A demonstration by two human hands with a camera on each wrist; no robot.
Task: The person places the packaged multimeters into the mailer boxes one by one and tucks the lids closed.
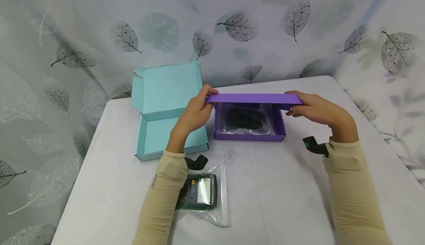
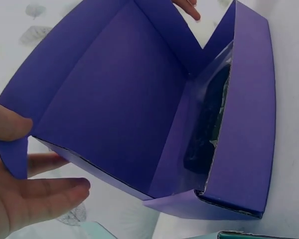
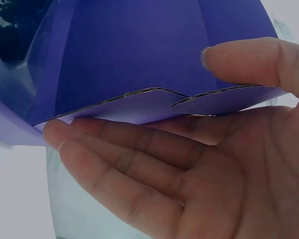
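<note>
We have both hands up at the middle of the head view, one at each end of the purple lid (image 1: pixel 254 98). Our left hand (image 1: pixel 196 112) pinches the lid's left corner, thumb on top and fingers beneath; in the left wrist view the thumb presses the side flap (image 2: pixel 14 157) while the other fingers lie nearly straight below it. Our right hand (image 1: pixel 313 108) takes the right end the same way: in the right wrist view the thumb (image 3: pixel 249 59) rests on the upper face and the straight fingers (image 3: pixel 129 149) support the folded edge from under. The lid's long axis runs left to right across the frame, level, spanning hand to hand, so neither hand is nearer than the other. It hangs just above and in front of the purple box (image 1: pixel 249 136), which sits at frame centre on the counter (image 1: pixel 292 186), its hinge on the far side. Inside the box lies a dark item in a clear bag (image 1: pixel 245 121). To the left of the box, touching or just beside it, a teal box (image 1: pixel 162 119) stands open. Lower in the frame, near our left forearm, lies a bagged calculator (image 1: pixel 200 193). Behind hangs a leaf-print curtain (image 1: pixel 239 27).
</note>
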